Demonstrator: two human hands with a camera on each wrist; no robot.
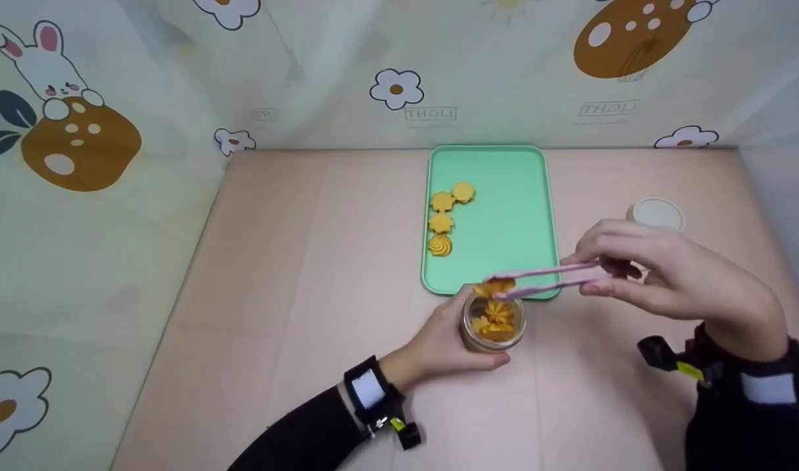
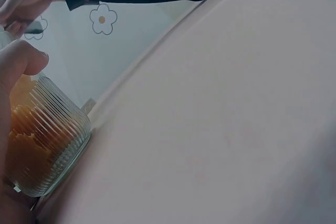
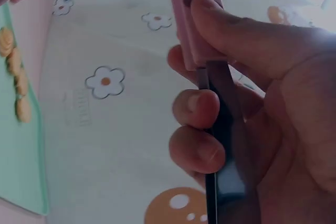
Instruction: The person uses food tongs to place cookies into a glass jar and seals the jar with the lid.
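Note:
My left hand grips a ribbed glass jar low on the table, fingers round its side and mouth facing up. Several golden swirl cookies lie inside it. My right hand holds pink tongs by their handles, thumb pressed on one arm in the right wrist view. Between the tong tips, right over the jar's mouth, is one cookie. Beyond the jar, a green tray bears several cookies in a bent line along its left side.
A round white lid sits right of the tray, partly behind my right hand. The pink table backs onto a printed cloth with flowers and a rabbit. Each wrist wears a strapped camera.

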